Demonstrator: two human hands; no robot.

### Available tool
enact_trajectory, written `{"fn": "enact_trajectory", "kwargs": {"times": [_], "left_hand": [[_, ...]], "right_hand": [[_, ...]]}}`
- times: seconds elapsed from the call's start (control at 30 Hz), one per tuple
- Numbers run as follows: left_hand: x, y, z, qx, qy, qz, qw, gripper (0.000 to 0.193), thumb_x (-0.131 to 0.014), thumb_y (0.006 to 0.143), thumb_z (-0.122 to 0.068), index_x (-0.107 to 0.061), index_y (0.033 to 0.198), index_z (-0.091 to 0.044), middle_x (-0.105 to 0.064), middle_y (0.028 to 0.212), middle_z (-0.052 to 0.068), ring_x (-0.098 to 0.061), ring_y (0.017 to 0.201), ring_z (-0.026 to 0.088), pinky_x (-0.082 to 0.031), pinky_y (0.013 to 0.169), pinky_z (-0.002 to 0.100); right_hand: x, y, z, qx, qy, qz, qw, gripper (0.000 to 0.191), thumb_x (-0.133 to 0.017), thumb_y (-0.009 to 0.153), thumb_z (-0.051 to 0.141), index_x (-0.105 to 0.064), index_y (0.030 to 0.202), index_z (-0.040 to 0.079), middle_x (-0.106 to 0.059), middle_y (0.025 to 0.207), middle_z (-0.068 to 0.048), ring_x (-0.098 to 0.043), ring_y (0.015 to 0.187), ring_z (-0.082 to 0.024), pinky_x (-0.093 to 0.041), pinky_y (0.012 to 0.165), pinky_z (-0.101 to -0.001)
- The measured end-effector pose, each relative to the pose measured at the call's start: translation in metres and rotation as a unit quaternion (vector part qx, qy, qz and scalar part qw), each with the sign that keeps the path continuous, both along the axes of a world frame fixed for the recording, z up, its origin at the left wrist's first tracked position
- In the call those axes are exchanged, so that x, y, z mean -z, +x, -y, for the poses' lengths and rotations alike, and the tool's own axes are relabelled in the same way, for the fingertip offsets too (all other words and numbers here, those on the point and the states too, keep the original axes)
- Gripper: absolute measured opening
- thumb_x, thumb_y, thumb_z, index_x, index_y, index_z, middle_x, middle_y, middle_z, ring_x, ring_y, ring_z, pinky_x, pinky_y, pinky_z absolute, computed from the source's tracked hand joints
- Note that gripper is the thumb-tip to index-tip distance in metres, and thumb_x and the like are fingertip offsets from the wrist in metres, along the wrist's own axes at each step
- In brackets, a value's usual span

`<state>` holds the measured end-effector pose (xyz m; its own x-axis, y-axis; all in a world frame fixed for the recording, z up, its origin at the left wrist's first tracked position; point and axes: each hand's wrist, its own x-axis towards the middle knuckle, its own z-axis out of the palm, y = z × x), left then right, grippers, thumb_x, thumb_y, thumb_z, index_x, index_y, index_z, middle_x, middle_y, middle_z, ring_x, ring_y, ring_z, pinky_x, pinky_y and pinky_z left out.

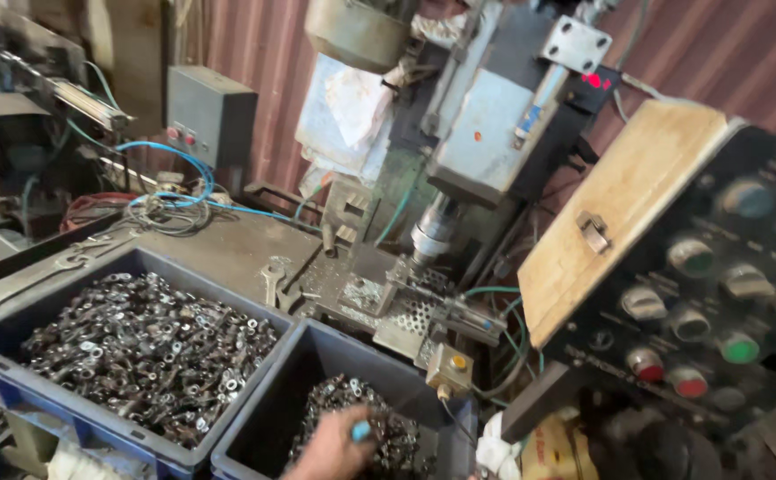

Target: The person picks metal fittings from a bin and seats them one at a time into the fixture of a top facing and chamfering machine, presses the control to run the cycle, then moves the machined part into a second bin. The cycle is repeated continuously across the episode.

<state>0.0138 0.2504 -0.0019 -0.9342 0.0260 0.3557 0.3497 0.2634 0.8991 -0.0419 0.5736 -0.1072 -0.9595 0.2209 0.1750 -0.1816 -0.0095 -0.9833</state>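
Note:
One hand shows at the bottom edge, reaching into the smaller blue crate. I take it for my right hand. Its fingers are down among the small metal parts heaped there, with a small blue thing at one fingertip. Whether the fingers grip a part is hidden by blur. My left hand is out of view. To the left stands a bigger blue crate filled with several similar ring-ended metal parts.
A drilling machine with its spindle stands over a perforated fixture behind the crates. A black control panel with coloured buttons and a wooden board sit at right. A spanner, blue hoses and a grey switch box lie behind.

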Motion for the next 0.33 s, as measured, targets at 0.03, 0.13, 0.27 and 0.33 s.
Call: {"fn": "enact_trajectory", "kwargs": {"times": [0.03, 0.13, 0.27, 0.33], "left_hand": [[-0.012, -0.004, 0.007, 0.018, -0.018, -0.048, 0.999, 0.037, -0.077, 0.069, -0.011, -0.077, 0.106, -0.009, -0.077, 0.089, 0.016, -0.076, 0.082, 0.031, -0.059, 0.077, 0.038], [-0.067, -0.033, 0.03, -0.015, -0.152, -0.082, 0.985, 0.021, -0.074, 0.079, -0.022, -0.076, 0.097, -0.01, -0.075, 0.082, 0.019, -0.074, 0.078, 0.038, -0.059, 0.071, 0.046], [-0.152, -0.074, 0.049, -0.072, -0.28, -0.134, 0.948, 0.024, -0.069, 0.079, -0.021, -0.076, 0.101, -0.014, -0.073, 0.082, 0.021, -0.072, 0.078, 0.041, -0.057, 0.074, 0.053], [-0.18, -0.088, 0.05, -0.072, -0.337, -0.137, 0.929, 0.022, -0.068, 0.08, -0.021, -0.077, 0.099, -0.016, -0.074, 0.084, 0.021, -0.071, 0.081, 0.041, -0.057, 0.075, 0.053]], "right_hand": [[0.001, 0.009, -0.012, 0.006, 0.001, 0.0, 1.0, 0.046, -0.068, 0.083, 0.009, -0.056, 0.127, 0.012, -0.076, 0.089, -0.016, -0.075, 0.079, -0.027, -0.063, 0.075, -0.041], [0.001, 0.008, -0.015, 0.005, -0.017, 0.012, 1.0, 0.047, -0.069, 0.081, 0.008, -0.055, 0.126, 0.012, -0.075, 0.086, -0.016, -0.075, 0.076, -0.027, -0.064, 0.073, -0.0414], [-0.005, 0.01, -0.006, -0.02, -0.052, 0.002, 0.998, 0.049, -0.07, 0.079, 0.006, -0.054, 0.125, 0.012, -0.075, 0.082, -0.016, -0.075, 0.071, -0.028, -0.065, 0.07, -0.0418], [-0.005, 0.013, 0.0, -0.017, 0.021, -0.07, 0.997, 0.052, -0.071, 0.077, 0.006, -0.054, 0.126, 0.007, -0.075, 0.081, -0.018, -0.075, 0.072, -0.027, -0.065, 0.069, -0.0392]]}}
